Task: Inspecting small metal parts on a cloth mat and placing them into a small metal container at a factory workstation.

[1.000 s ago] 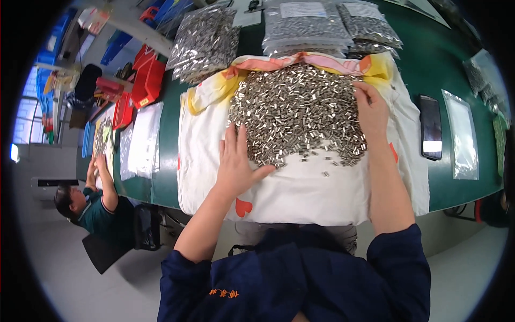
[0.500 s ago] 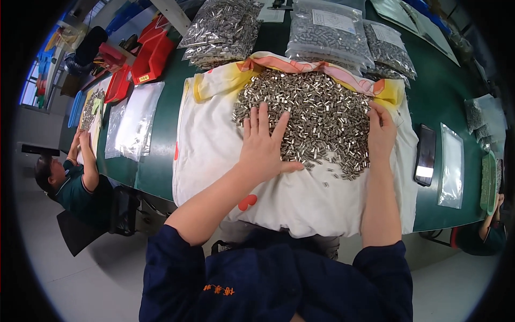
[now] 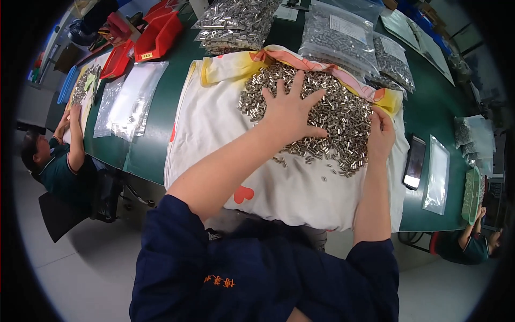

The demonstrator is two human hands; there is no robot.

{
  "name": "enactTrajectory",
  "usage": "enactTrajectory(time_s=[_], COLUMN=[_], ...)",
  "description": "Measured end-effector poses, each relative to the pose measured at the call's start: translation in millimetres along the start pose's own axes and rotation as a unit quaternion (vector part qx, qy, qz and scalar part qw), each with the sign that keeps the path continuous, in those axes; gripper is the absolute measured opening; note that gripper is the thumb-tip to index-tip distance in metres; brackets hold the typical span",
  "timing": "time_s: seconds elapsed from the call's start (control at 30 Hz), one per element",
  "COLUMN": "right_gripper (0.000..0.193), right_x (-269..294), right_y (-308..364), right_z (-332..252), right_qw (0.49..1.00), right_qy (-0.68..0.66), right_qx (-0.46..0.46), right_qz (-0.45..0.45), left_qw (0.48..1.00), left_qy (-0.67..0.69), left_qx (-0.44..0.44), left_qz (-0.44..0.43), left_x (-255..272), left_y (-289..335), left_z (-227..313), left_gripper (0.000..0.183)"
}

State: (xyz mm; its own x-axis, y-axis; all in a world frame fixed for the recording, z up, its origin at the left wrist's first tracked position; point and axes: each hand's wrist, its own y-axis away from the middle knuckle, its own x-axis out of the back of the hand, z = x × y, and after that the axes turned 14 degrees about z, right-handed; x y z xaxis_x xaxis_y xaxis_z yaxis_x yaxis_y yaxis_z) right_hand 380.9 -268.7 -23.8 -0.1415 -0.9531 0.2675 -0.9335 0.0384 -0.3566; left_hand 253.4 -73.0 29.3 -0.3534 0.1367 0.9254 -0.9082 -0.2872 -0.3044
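Many metal cylinders (image 3: 343,129) already spread beneath left grip (image 3: 289,111), splayed wide, nothing seen grasped; right grip (image 3: 382,135) half-curled at their right edge, hold cannot be told. Few strays (image 3: 324,178) left scattered, bodyward of left grip.

Green table (image 3: 154,129); cloth (image 3: 206,121), phone (image 3: 415,162) atop

Heap of small silver metal cylinders (image 3: 346,129), partly hidden
The bare left hand (image 3: 289,114) covers those beneath it; the top edge cuts a clear plastic bag of metal pieces (image 3: 236,24), the bottom edge a navy-blue cloth shirt (image 3: 322,282); a white rectangular paper label (image 3: 347,28) is too small to read
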Motion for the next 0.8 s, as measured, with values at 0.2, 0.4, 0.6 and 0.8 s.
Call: enactTrajectory(time_s=[0.2,0.4,0.6,0.8], right_gripper=[0.024,0.034,0.027,0.012], right_x=[32,143,168,149], right_y=[31,72,130,108], right_z=[-63,-79,-45,-46], right_qw=[0.989,0.947,0.905,0.915], right_qy=[0.059,0.24,0.336,0.282], right_qx=[0.101,0.056,0.084,0.147], right_qz=[-0.093,-0.208,-0.245,-0.249], left_qw=[0.989,0.982,0.986,0.979], left_qy=[0.104,0.036,0.12,0.164], left_qx=[-0.071,-0.073,-0.108,-0.099], left_qz=[-0.081,-0.172,-0.038,-0.065], left_x=[64,105,80,83], left_y=[41,167,208,195], left_z=[-56,-115,-137,-135], left_gripper=[0.078,0.079,0.043,0.028])
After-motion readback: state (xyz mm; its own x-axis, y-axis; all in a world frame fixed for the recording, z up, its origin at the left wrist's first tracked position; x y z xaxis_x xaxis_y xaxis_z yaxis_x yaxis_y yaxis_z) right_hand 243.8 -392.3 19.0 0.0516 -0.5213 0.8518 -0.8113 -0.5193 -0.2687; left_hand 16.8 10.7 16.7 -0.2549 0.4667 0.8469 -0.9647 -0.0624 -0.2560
